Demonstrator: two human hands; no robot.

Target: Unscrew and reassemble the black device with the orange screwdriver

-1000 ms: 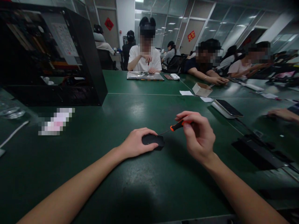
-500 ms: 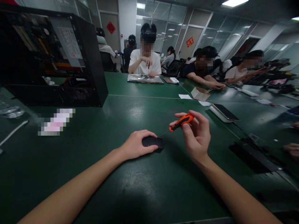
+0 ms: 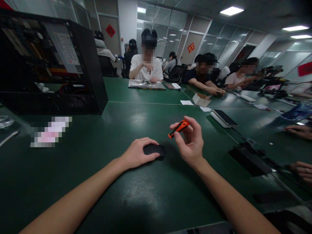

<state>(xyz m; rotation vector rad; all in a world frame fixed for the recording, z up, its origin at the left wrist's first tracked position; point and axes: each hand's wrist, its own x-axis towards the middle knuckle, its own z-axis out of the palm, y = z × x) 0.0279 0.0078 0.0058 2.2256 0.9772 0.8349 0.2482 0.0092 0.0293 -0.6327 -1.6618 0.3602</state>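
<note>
A small black device (image 3: 154, 150) lies on the green table (image 3: 122, 188). My left hand (image 3: 136, 152) rests over its left part and holds it down. My right hand (image 3: 189, 143) grips an orange-handled screwdriver (image 3: 178, 128) between thumb and fingers. The thin shaft slants down to the left, and its tip meets the top of the black device.
A black open computer case (image 3: 52, 61) stands at the back left. A phone on a white box (image 3: 223, 118) and a black flat part (image 3: 248, 159) lie to the right. Several people sit across the table; another person's hands (image 3: 301, 130) show at the right edge.
The view has tilted up and turned slightly right. My right hand has opened its grip somewhat, so more of the orange handle shows. The left hand stays on the device.
</note>
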